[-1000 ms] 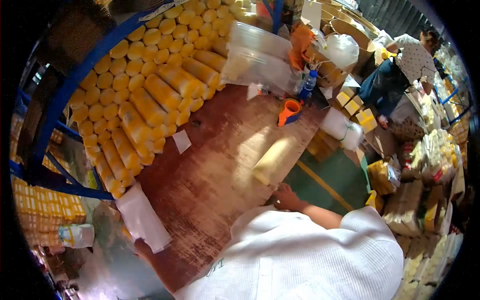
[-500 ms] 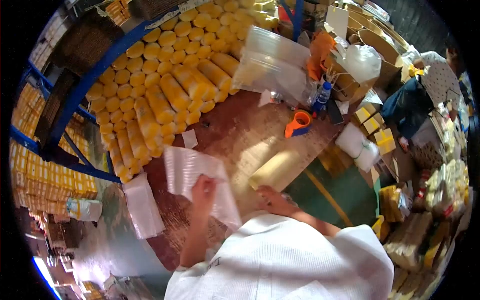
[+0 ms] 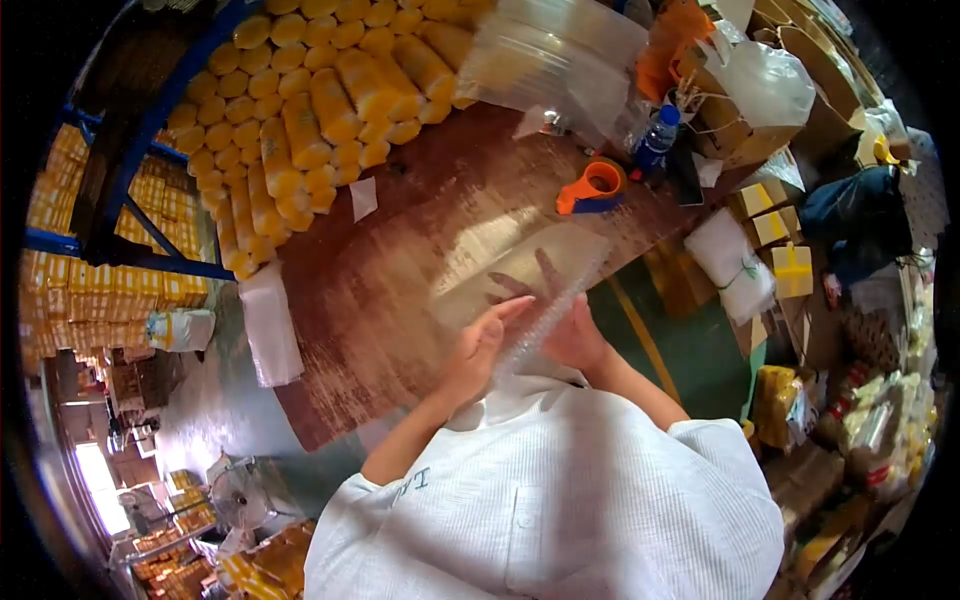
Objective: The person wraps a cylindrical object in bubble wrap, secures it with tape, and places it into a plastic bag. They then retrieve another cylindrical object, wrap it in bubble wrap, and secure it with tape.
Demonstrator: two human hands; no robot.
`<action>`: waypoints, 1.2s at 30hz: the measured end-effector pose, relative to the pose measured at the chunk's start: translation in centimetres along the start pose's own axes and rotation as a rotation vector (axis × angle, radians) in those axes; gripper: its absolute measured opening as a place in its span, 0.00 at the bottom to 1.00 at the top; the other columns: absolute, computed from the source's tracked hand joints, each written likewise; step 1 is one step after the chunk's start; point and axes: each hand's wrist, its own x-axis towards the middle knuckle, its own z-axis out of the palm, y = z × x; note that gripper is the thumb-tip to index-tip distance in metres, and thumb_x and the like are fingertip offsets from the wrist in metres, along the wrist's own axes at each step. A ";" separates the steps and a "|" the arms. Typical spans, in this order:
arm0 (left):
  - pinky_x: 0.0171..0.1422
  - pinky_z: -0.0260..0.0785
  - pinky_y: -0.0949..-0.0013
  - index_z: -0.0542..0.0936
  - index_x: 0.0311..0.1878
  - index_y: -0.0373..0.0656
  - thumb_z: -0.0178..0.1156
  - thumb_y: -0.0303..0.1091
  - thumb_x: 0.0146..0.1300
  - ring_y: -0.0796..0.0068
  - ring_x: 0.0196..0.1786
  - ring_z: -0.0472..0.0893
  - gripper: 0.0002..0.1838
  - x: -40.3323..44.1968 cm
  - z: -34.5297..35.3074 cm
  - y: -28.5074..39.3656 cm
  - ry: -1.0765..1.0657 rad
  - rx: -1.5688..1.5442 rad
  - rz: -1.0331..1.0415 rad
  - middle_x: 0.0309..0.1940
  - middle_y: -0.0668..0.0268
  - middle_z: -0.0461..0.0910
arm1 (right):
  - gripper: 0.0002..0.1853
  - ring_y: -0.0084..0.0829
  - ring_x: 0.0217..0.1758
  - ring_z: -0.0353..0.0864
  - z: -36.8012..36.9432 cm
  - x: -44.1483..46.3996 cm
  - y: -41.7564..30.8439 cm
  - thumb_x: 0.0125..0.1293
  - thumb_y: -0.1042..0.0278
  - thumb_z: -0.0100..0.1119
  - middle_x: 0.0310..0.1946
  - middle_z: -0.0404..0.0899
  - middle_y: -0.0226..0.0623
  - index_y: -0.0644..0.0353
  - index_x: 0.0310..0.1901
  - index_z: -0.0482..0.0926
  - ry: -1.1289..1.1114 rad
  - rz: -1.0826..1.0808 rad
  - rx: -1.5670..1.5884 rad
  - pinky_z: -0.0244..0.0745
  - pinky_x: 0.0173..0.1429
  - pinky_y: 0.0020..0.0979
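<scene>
At the far left, stacked yellow-and-white cartons (image 3: 110, 290) are seen beyond a blue metal rack frame (image 3: 150, 262), with a white sack (image 3: 180, 330) set beside them. Cylindrical yellow rolls in clear wrapping (image 3: 310, 130) are piled along the far side of a worn red-brown wooden table (image 3: 340, 290). Over the table's left edge, a stack of flat whitish plastic bags (image 3: 270, 325) is laid, its lower part overhanging. A small white paper piece (image 3: 363, 199) is placed near the rolls.

Near the middle of the table's near edge, a translucent bubble-wrap piece (image 3: 545, 318) is held up at a slant between the two hands, seen almost edge-on. By the left hand (image 3: 478, 350) it is met with fingers extended and held together; by the right hand (image 3: 575, 338) it is met from the other side, the fingers raised. Whether it is pinched by either hand cannot be told.

Towards the far edge, large clear plastic bags (image 3: 550, 55) are spread. Near the table's right end, an orange-and-blue tape dispenser (image 3: 597, 188) is set down, with a blue-labelled plastic bottle (image 3: 657, 138) standing beyond it. Past the right part of the near edge, a white bundle tied with green string (image 3: 732, 265) is seen.
</scene>
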 end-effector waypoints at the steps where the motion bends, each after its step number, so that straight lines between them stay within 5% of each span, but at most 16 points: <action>1: 0.61 0.61 0.68 0.68 0.60 0.40 0.51 0.44 0.65 0.67 0.58 0.71 0.24 0.2 0.1 0.0 -0.065 0.104 -0.100 0.54 0.58 0.73 | 0.41 0.38 0.66 0.60 0.0 -0.2 -0.5 0.66 0.59 0.49 0.67 0.52 0.43 0.31 0.70 0.32 0.135 0.047 -0.126 0.63 0.63 0.43; 4: 0.58 0.65 0.70 0.65 0.60 0.39 0.59 0.33 0.59 0.70 0.52 0.75 0.26 1.4 2.6 -0.2 -0.001 0.529 -0.065 0.52 0.57 0.74 | 0.43 0.36 0.62 0.64 0.1 -1.4 -2.1 0.64 0.72 0.45 0.65 0.55 0.41 0.30 0.69 0.29 0.188 0.044 -0.420 0.68 0.58 0.37; 8: 0.64 0.60 0.65 0.65 0.60 0.40 0.61 0.22 0.49 0.58 0.62 0.67 0.32 2.5 5.3 -0.7 0.203 0.824 0.269 0.60 0.54 0.67 | 0.32 0.31 0.57 0.69 -0.9 -2.4 -4.3 0.61 0.74 0.42 0.58 0.65 0.36 0.51 0.68 0.51 0.382 0.182 -0.327 0.71 0.54 0.32; 9: 0.67 0.57 0.64 0.65 0.60 0.40 0.61 0.23 0.49 0.56 0.66 0.62 0.32 2.6 5.7 -0.7 0.197 0.819 0.268 0.64 0.53 0.62 | 0.24 0.29 0.56 0.70 -1.0 -2.4 -5.0 0.64 0.71 0.42 0.55 0.69 0.35 0.58 0.63 0.62 0.419 0.216 -0.286 0.71 0.53 0.33; 12: 0.66 0.58 0.61 0.68 0.58 0.41 0.63 0.28 0.48 0.52 0.65 0.63 0.30 3.0 7.2 0.0 0.293 0.735 0.235 0.62 0.52 0.64 | 0.22 0.30 0.54 0.72 -0.2 -2.8 -6.8 0.66 0.65 0.43 0.53 0.71 0.35 0.57 0.62 0.62 0.353 0.201 -0.083 0.72 0.52 0.33; 15: 0.60 0.64 0.62 0.67 0.59 0.41 0.64 0.31 0.48 0.55 0.58 0.71 0.32 3.2 8.2 0.4 0.354 0.718 0.186 0.56 0.53 0.70 | 0.20 0.29 0.50 0.75 -1.5 -4.1 -7.6 0.66 0.64 0.47 0.49 0.74 0.33 0.57 0.58 0.67 0.251 0.200 -0.204 0.73 0.51 0.32; 21: 0.51 0.69 0.64 0.73 0.49 0.38 0.64 0.34 0.51 0.58 0.47 0.78 0.22 4.0 10.2 -0.2 0.330 0.792 0.213 0.42 0.55 0.77 | 0.10 0.25 0.39 0.77 -0.7 -5.1 -9.4 0.62 0.70 0.53 0.36 0.79 0.34 0.65 0.43 0.77 0.354 0.266 -1.001 0.72 0.46 0.27; 24: 0.48 0.69 0.65 0.75 0.42 0.37 0.63 0.33 0.51 0.60 0.42 0.79 0.16 3.7 10.1 0.2 0.294 0.795 0.214 0.36 0.56 0.78 | 0.09 0.24 0.37 0.76 -1.3 -5.3 -9.1 0.62 0.71 0.53 0.33 0.80 0.36 0.69 0.39 0.77 0.209 0.138 -1.086 0.71 0.44 0.25; 25: 0.47 0.69 0.66 0.76 0.40 0.36 0.63 0.31 0.51 0.61 0.41 0.79 0.14 3.5 9.9 0.4 0.306 0.798 0.184 0.35 0.56 0.78 | 0.09 0.24 0.37 0.76 -1.7 -5.3 -9.2 0.61 0.72 0.54 0.34 0.80 0.36 0.68 0.39 0.77 0.210 0.290 -0.956 0.70 0.43 0.26; 36: 0.36 0.70 0.70 0.77 0.34 0.36 0.59 0.25 0.54 0.70 0.29 0.78 0.05 -0.8 0.9 0.0 0.754 0.851 -0.145 0.27 0.60 0.78 | 0.11 0.30 0.34 0.75 -3.7 -4.6 -8.5 0.62 0.66 0.55 0.28 0.75 0.41 0.67 0.38 0.74 0.236 0.459 -1.318 0.70 0.40 0.29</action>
